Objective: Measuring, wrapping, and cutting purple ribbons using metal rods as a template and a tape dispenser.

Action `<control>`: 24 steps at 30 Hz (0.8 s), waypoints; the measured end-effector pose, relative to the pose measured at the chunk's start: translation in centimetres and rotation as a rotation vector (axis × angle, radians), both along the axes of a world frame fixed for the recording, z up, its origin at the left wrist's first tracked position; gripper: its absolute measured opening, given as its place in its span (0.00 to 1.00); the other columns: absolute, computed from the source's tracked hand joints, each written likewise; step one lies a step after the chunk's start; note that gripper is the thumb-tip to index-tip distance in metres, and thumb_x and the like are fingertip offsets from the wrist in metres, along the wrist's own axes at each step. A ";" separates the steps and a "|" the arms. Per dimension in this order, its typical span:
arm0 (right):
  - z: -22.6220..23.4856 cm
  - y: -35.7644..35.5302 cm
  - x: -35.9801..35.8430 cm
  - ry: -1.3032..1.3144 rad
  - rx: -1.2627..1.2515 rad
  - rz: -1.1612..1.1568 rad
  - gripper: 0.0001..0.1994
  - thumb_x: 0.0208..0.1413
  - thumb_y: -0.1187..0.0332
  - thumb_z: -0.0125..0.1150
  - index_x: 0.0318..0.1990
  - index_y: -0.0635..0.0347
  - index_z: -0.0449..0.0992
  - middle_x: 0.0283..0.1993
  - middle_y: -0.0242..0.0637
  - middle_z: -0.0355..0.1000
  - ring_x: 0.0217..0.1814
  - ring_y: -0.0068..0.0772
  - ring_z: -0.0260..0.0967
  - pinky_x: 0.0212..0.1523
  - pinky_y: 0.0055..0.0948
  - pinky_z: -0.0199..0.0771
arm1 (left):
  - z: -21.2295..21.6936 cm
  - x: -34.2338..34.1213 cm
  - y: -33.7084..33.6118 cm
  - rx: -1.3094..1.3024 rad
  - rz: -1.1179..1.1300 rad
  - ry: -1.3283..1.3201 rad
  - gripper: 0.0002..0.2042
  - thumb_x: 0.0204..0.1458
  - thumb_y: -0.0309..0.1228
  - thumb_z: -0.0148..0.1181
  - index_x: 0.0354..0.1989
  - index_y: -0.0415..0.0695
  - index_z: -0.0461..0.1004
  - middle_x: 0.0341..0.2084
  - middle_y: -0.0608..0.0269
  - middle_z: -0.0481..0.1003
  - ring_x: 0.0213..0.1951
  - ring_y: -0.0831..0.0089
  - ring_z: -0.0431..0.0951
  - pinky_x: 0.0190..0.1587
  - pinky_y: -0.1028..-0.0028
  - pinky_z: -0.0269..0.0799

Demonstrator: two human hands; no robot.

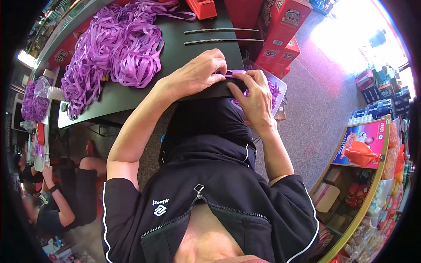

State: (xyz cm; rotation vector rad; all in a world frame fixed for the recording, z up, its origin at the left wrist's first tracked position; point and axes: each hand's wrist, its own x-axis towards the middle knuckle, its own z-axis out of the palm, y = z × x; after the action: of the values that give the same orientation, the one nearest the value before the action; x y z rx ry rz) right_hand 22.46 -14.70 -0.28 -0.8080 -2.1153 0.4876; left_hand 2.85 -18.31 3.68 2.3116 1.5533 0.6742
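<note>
At the corner of the dark table, my left hand pinches a purple ribbon between thumb and fingertips. My right hand grips the same ribbon just to the right, thumb and forefinger closed on it. A short stretch of it shows between the hands; the rest is hidden by my fingers. To the left lies a big tangled heap of purple ribbons. Below and beyond my right hand, a pale plastic tub holds small purple ribbon pieces.
Two thin metal rods lie near the table's far right edge. A red object sits at the back. Red cartons stand beyond the table, a goods shelf on the right. Another person sits at the left beside more purple ribbons.
</note>
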 end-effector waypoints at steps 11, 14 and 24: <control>1.5 4.7 5.3 0.569 -0.707 0.110 0.05 0.57 0.72 0.58 0.36 0.66 0.74 0.36 0.35 0.74 0.35 0.22 0.70 0.39 0.21 0.69 | 2.3 4.3 7.6 -0.430 -0.314 -0.714 0.13 0.58 0.36 0.55 0.41 0.37 0.74 0.32 0.66 0.76 0.38 0.79 0.75 0.46 0.79 0.69; 2.1 5.9 7.6 0.758 -0.819 0.147 0.06 0.59 0.70 0.56 0.38 0.65 0.73 0.33 0.33 0.74 0.32 0.18 0.68 0.36 0.17 0.67 | 2.5 5.8 10.7 -0.712 -0.346 -0.794 0.14 0.59 0.37 0.54 0.43 0.37 0.74 0.31 0.65 0.76 0.37 0.79 0.75 0.44 0.79 0.68; -0.2 10.2 11.6 0.256 -0.521 -0.280 0.10 0.54 0.69 0.62 0.41 0.66 0.78 0.31 0.31 0.75 0.35 0.15 0.68 0.38 0.18 0.68 | 3.1 8.9 21.8 -0.643 -0.537 -0.292 0.12 0.50 0.30 0.60 0.38 0.34 0.77 0.31 0.63 0.77 0.35 0.76 0.75 0.43 0.76 0.69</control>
State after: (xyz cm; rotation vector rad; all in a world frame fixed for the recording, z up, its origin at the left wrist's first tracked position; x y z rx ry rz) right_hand 34.04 -4.45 -0.45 -1.2386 -1.6206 0.9529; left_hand 11.70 3.49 6.77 1.8920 0.7963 0.2907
